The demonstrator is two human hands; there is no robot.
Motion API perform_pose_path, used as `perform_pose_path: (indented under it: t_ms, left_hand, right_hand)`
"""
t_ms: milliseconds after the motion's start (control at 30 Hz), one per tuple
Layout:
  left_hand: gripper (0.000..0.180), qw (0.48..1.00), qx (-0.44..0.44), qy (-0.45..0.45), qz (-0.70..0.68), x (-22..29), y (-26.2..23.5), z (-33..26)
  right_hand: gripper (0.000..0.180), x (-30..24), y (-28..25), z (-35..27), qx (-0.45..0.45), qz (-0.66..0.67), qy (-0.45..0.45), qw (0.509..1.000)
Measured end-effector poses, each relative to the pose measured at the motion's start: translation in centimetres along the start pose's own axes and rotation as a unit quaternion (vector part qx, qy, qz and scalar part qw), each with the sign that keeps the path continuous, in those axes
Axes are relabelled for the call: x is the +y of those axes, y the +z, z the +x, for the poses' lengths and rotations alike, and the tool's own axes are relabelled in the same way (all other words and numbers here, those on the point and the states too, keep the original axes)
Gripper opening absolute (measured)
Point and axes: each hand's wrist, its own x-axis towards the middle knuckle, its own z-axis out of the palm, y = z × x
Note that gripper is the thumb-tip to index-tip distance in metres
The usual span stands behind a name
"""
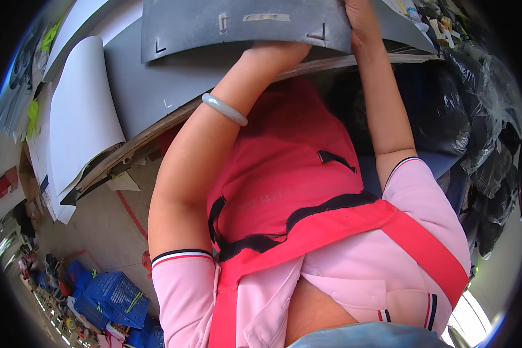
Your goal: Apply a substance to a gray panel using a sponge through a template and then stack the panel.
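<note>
Grey panel: the dark grey panel (255, 32) is at 12 o'clock from the wearer's chest, above the work surface; its visible span runs 9 to 3 o'clock, but the top is cut off, so the full long axis cannot be told.
Left hand: the left hand (281, 52) is tucked beneath the panel's arched lower edge, with the panel over it toward 12; its fingers are hidden, so whether they are clamped or apart cannot be told.
Right hand: the right hand (362, 22) is at the panel's 3 o'clock edge, seemingly touching it, the panel lying toward 9; its fingertips are out of view, their closure unclear.
Nearer hand: neither clearly, as both are right at the panel.
Underneath: a broad grey sheet (168, 84) spreads toward 8 o'clock and is partly covered by the panel.
In the way: the red apron (290, 151) bulges close at 6 o'clock; the panel itself screens the left fingers.
Beside the sheet: a curled white sheet (78, 95) rises at 8 o'clock.
Farther off: black plastic bags (438, 107) crowd 4 o'clock; blue baskets (120, 298) are well away at 7.
</note>
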Motion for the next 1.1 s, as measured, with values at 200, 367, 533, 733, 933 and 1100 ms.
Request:
perform_pose_path:
  t_ms: [200,367,533,733,933,1100]
  left_hand:
    - [0.019,0.888,0.087,-0.316,-0.323,-2.6,-0.9,-1.1]
    - [0.018,0.83,0.16,-0.368,-0.387,-3.4,-4.4,-0.5]
    - [0.018,0.844,0.273,-0.344,-0.308,-7.8,-12.2,1.7]
    - [0.019,0.848,0.429,-0.269,-0.157,-18.3,-34.3,-5.6]
    - [0.024,0.714,0.547,-0.435,0.036,-20.9,-53.3,-25.9]
    - [0.033,0.658,0.436,-0.591,0.168,-19.2,-51.2,-37.4]
  right_hand:
    - [0.012,2.9,2.7,-1.8,-0.034,-0.072,-0.07,0.994]
    - [0.017,2.6,2.2,-3.6,0.008,-0.163,-0.137,0.977]
    - [0.016,1.5,-2.7,-1.8,0.031,-0.097,-0.054,0.993]
    - [0.025,2.3,-7.6,0.1,0.064,-0.082,0.008,0.995]
    - [0.021,2.7,-8.5,1.1,0.031,-0.119,0.03,0.992]
    - [0.02,2.4,-8.2,1.3,0.033,-0.185,0.007,0.982]
